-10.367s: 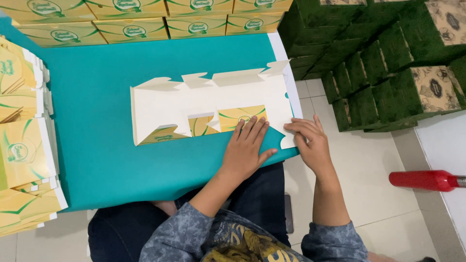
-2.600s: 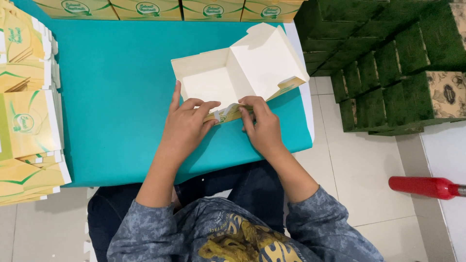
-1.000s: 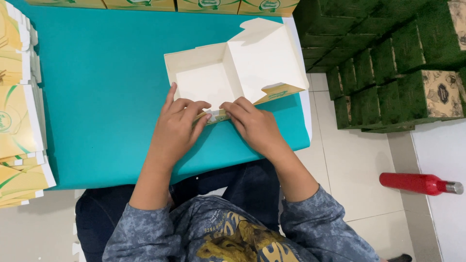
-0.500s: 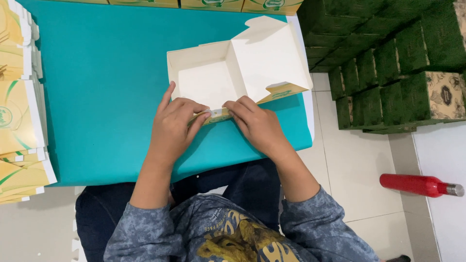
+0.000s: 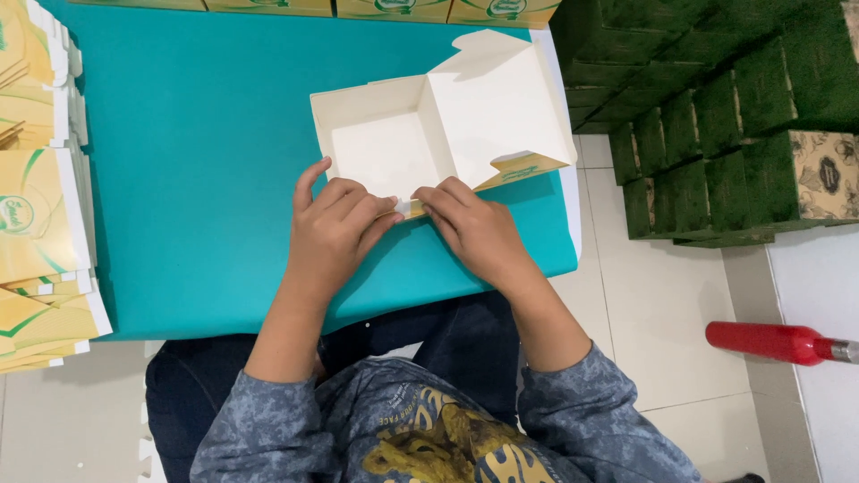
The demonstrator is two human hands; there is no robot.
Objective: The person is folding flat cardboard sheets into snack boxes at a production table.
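Observation:
A white cardboard box with yellow-green print on its outside stands half folded on the teal table, its lid panel lying open to the right. My left hand presses on the box's near wall, thumb up along the left side. My right hand pinches the same near edge from the right, fingertips close to those of the left hand. The near wall is mostly hidden under my fingers.
Stacks of flat yellow-green box blanks lie along the table's left edge, and more boxes line the far edge. Dark green cartons are piled on the floor to the right. A red bottle lies on the tiles.
The flat blank from ten seconds ago has become a box with raised walls. In the last second both hands stayed on the near wall, shifting only slightly.

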